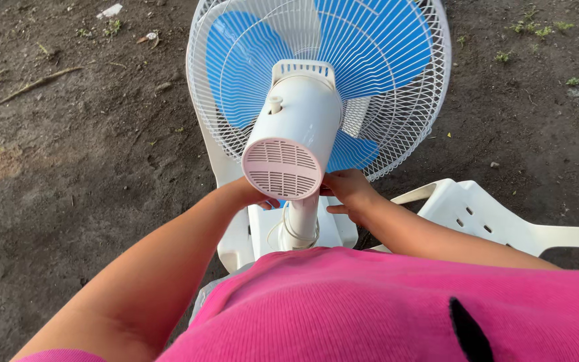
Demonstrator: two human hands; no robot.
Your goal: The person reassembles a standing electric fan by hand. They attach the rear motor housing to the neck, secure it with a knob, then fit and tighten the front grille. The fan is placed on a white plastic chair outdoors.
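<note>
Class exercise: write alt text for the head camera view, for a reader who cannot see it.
A person in a pink top holds the neck of a white fan with blue blades, left hand and right hand under its motor housing. The fan stands on a white plastic chair on bare dirt.

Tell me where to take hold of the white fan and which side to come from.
Probably best to take the fan by its round white neck below the motor housing, coming from the rear, where both hands are. The left hand and right hand flank it there. The wire grille and blue blades in front offer no solid hold.
</note>
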